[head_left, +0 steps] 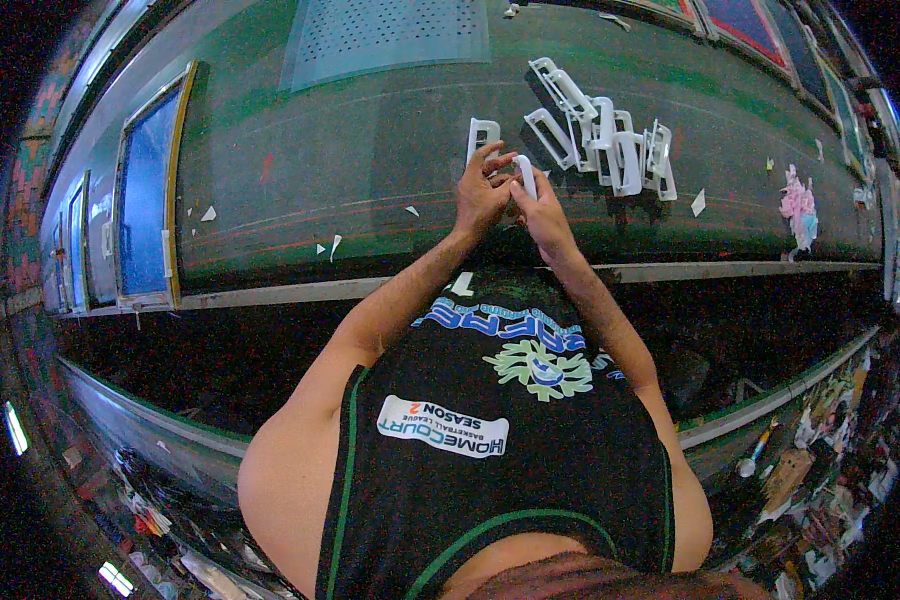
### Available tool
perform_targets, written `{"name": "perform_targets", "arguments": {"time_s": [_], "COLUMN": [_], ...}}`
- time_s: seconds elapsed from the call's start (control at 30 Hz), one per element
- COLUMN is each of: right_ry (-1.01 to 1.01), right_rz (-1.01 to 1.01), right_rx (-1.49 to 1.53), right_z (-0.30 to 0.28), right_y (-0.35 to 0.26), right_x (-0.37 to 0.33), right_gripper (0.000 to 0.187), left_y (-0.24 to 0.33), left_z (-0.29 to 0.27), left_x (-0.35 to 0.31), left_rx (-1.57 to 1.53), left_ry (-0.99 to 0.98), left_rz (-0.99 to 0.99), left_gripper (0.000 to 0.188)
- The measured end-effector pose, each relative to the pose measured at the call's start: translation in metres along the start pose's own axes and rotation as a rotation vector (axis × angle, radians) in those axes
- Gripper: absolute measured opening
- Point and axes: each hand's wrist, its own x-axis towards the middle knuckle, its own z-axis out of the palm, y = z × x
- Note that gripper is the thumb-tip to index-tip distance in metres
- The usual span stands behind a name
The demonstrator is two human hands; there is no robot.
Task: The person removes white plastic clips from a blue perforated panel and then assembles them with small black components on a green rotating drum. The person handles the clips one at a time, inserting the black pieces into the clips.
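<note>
A black sleeveless shirt (570, 490) with green edging lay nearest to the camera, and beyond it both forearms reached over the dark green surface (320, 170). The right hand (542, 208) gripped a slim white piece (527, 177) between its thumb and fingers, raised in front of the person's body. The left hand (483, 195) was just beside it, with fingers partly bent; I could not tell if they also pressed on this piece. A second white piece (482, 130) was just beyond the left hand, which partly covered it.

To the right, near the hands, was a loose heap (602, 135) of similar white pieces, leaning and lying across each other. A pale perforated sheet (385, 40) lay at the far side. On the left was a blue panel (150, 190) in a frame. Small white scraps (698, 203) were scattered on the surface, and pink scraps (798, 208) lay at the right.
</note>
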Motion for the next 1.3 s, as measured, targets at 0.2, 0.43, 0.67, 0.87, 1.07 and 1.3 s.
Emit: {"name": "perform_targets", "arguments": {"time_s": [0.2, 0.43, 0.67, 0.87, 1.07, 1.3], "right_ry": [-0.002, 0.022, -0.168, -0.2, -0.213, 0.209], "right_rz": [-0.02, 0.015, 0.176, 0.033, 0.081, -0.047], "right_rx": [-0.021, -0.019, 0.275, 0.108, 0.381, 0.568], "right_z": [-0.001, -0.002, -0.018, -0.016, -0.035, -0.068], "right_y": [0.002, -0.006, -0.014, -0.008, -0.024, -0.038], "right_x": [0.002, 0.004, -0.002, 0.002, -0.004, 0.001], "right_gripper": [0.04, 0.041, 0.043, 0.058, 0.048, 0.038], "left_y": [-0.004, 0.001, 0.016, 0.026, 0.017, 0.004], "left_z": [-0.002, 0.01, -0.006, -0.002, 0.002, 0.022], "left_x": [0.001, 0.007, 0.008, 0.008, 0.015, 0.026], "left_rx": [-0.043, 0.046, -0.553, -0.461, -0.038, 0.779], "left_ry": [-0.059, 0.061, -0.228, -0.193, -0.096, -0.508], "left_rz": [-0.038, -0.081, -0.572, -0.639, -0.257, 0.598], "left_gripper": [0.025, 0.035, 0.038, 0.036, 0.021, 0.016]}}
